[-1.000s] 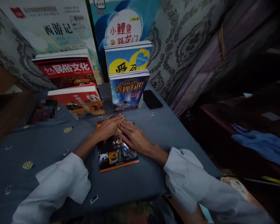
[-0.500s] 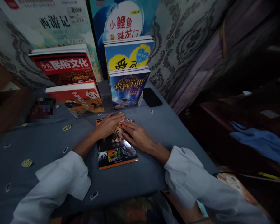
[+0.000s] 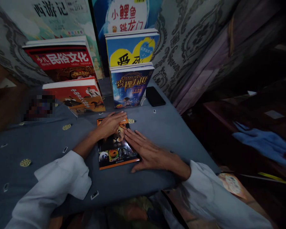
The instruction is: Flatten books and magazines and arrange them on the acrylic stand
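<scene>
A dark book with an orange border [image 3: 119, 153] and animal pictures lies flat on the blue-grey cloth of the table [image 3: 85, 171]. My left hand [image 3: 111, 124] rests flat across its upper left part, fingers stretched to the right over the top of the cover. On the book's right side lies my right hand [image 3: 145, 149], its fingertips on the cover beside the lion picture and its thumb spread away below, near the book's lower right corner. Neither hand grips anything.
Behind the book stand a red-orange book [image 3: 85, 100], a red book [image 3: 66, 60], a blue book [image 3: 131, 86], a blue-and-yellow book [image 3: 126, 52] and two large books at the wall. A black phone [image 3: 155, 96] lies right of them. Blue cloth [image 3: 264, 143] hangs at the right.
My right hand has moved down and right across the book, away from my left hand, and its thumb has spread. My left hand stays on the book's upper part. The view has shifted slightly.
</scene>
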### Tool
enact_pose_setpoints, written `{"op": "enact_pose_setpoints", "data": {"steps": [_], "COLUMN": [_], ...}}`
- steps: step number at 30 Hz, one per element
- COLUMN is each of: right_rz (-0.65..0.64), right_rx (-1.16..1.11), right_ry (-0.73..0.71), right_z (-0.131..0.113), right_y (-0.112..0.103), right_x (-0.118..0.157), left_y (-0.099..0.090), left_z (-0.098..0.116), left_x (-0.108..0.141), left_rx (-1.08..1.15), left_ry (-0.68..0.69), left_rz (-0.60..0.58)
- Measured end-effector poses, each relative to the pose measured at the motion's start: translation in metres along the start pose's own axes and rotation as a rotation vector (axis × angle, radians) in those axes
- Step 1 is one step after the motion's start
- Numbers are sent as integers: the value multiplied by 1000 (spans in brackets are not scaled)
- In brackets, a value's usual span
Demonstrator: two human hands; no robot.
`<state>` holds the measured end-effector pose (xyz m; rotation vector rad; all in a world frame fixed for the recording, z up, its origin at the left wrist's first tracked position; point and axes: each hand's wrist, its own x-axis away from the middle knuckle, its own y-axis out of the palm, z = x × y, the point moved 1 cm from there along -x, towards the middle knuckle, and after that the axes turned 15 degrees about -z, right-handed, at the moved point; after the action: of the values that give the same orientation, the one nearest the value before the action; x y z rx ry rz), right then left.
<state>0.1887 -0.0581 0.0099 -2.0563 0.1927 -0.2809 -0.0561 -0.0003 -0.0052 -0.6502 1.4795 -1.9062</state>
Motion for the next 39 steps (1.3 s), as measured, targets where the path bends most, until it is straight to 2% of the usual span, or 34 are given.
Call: {"op": "enact_pose_setpoints", "data": {"steps": [9,23,32,39], "right_rz": [10,75,219,169], "right_rx": [-15,-18,35,61], "right_ry": [15,3,-42,-52], "right_z": [0,-1,-10,-11], "right_y": [-1,6,12,14], "right_x": [1,5,6,11], "left_y": [-2,-6,-7,-6], "left_z": [3,31,52,64], "left_x": [0,11,20,28], "left_rx": [-33,16,5,-28], "left_ry": [9,101,105,130], "left_rz": [-18,-19,-98,-114]}}
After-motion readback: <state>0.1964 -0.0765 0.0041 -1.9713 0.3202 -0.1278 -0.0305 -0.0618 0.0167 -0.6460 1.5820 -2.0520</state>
